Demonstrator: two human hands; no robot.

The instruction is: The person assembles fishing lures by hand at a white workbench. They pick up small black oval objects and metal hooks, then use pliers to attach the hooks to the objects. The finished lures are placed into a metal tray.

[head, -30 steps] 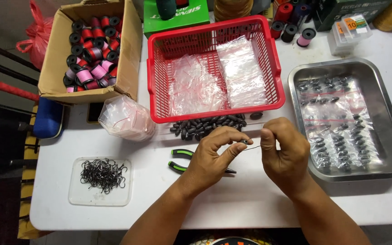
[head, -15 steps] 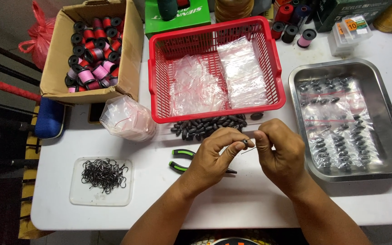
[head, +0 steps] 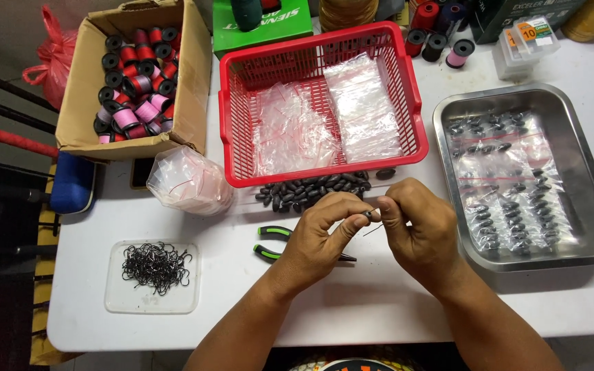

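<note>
My left hand (head: 323, 235) and my right hand (head: 415, 229) meet above the white table (head: 379, 302), fingertips pinched together on one small dark oval sinker (head: 368, 214) with a thin line trailing below it. Just beyond the hands lies a pile of the same dark sinkers (head: 314, 189). Green-handled pliers (head: 274, 242) lie under my left hand. A clear lid with several black hooks (head: 154, 266) sits at the left.
A red basket (head: 228, 113) holds small clear bags. A steel tray (head: 589, 172) at the right holds bagged sinkers. A cardboard box (head: 194, 75) of thread spools and a bundle of clear bags (head: 188, 180) sit at the left. More spools stand at the back.
Both hands have drawn closer together and the fingertips now meet on the sinker. Nothing else on the table has moved.
</note>
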